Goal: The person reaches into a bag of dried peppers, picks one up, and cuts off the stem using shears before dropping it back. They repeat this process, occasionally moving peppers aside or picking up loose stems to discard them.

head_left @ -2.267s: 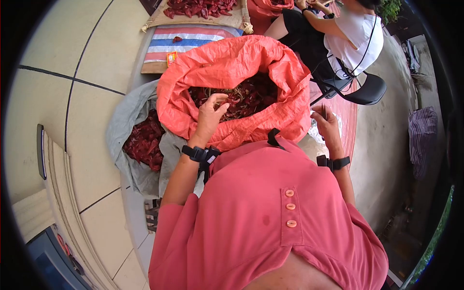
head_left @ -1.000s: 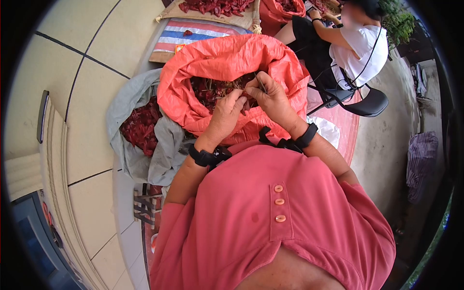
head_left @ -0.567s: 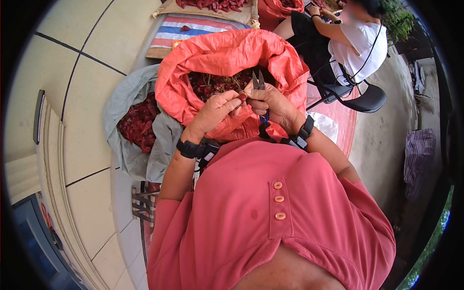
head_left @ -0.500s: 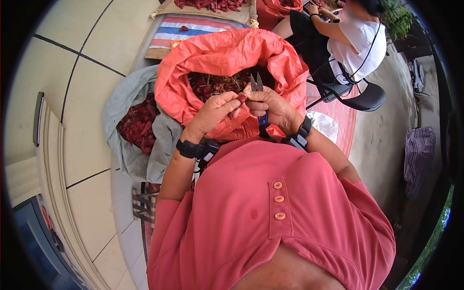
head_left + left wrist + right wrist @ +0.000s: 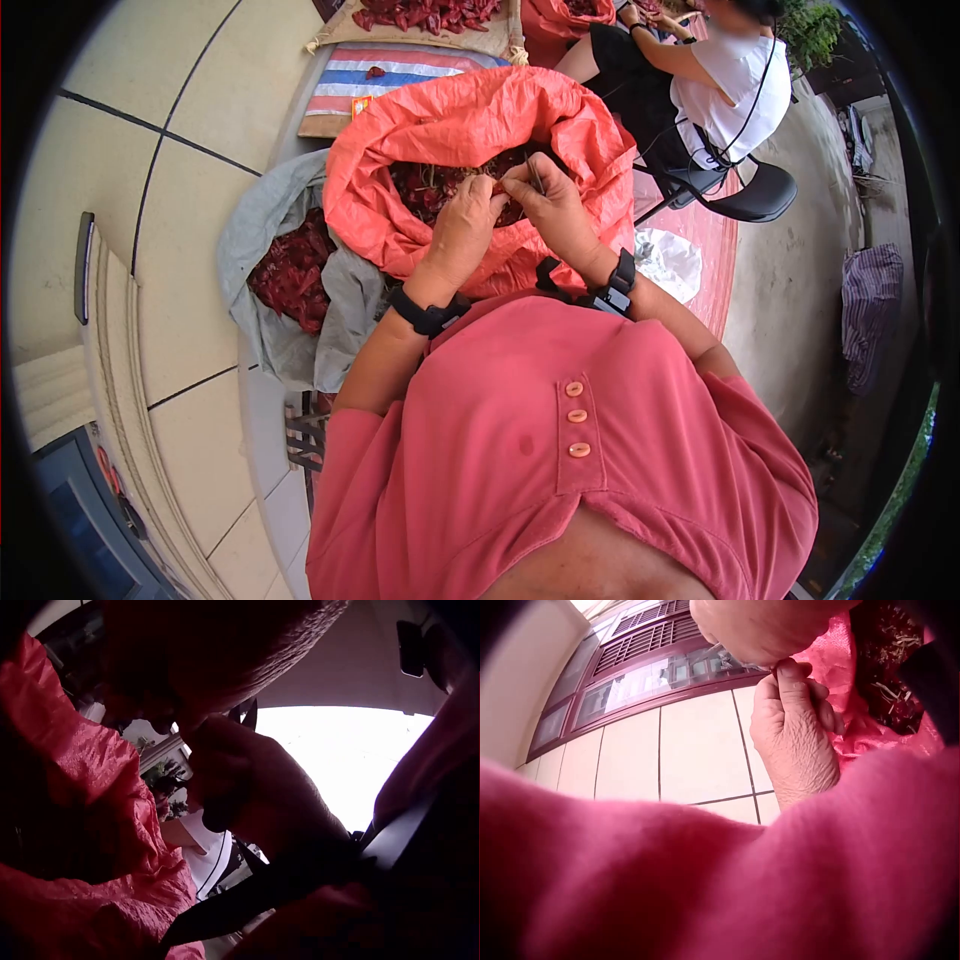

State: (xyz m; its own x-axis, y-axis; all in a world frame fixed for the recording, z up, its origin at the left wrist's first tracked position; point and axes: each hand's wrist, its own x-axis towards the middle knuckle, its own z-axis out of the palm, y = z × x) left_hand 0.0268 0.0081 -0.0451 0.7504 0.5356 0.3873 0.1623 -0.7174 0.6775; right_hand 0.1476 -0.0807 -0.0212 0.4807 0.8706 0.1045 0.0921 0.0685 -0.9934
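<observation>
In the head view, my left hand pinches a small dried red chili between thumb and fingers, over the near rim of the red woven sack. My right hand meets it from the right, its fingertips right at the chili. Held in that hand are small scissors, seen nearly edge-on with the handles hidden by the palm. Dried chilies with pale stems fill the sack beneath both hands. From the right wrist, the left hand shows with its thumb pressed on its fingers.
A grey sack of dark red chilies stands left of the red one. Beyond lie a striped bag and a mat with more chilies. A seated person in a white shirt is at the back right, beside a black chair.
Both hands have come together from apart over the sack since the earliest frame. Since half a second ago they shifted slightly up, and the scissors turned from spread blades to edge-on.
</observation>
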